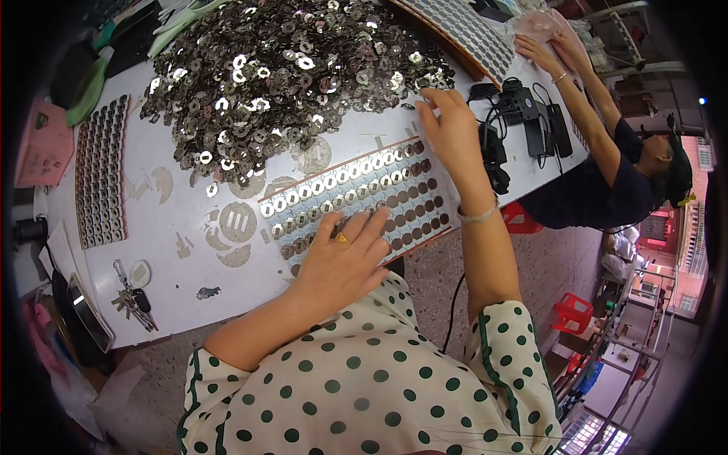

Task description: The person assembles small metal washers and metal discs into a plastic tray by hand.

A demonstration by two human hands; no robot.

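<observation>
Left hand [341, 254], loosely spread, best steadies the board [305, 205] lightly; at its two o'clock, right hand [455, 133] half-curled, grip's contents unclear.

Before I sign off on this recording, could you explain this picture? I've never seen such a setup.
There is no machine here, just a person's bare hands. The single view comes from a fisheye camera on their head, looking down, so edges bend.

On the white table lies a big pile of shiny metal pieces. Nearer is a board with rows of round spots, many bearing such pieces. The left hand rests its fingers on it; the right hand hovers by its upper right corner. Whether either grips a piece, I can't tell. Another person sits at right.
</observation>
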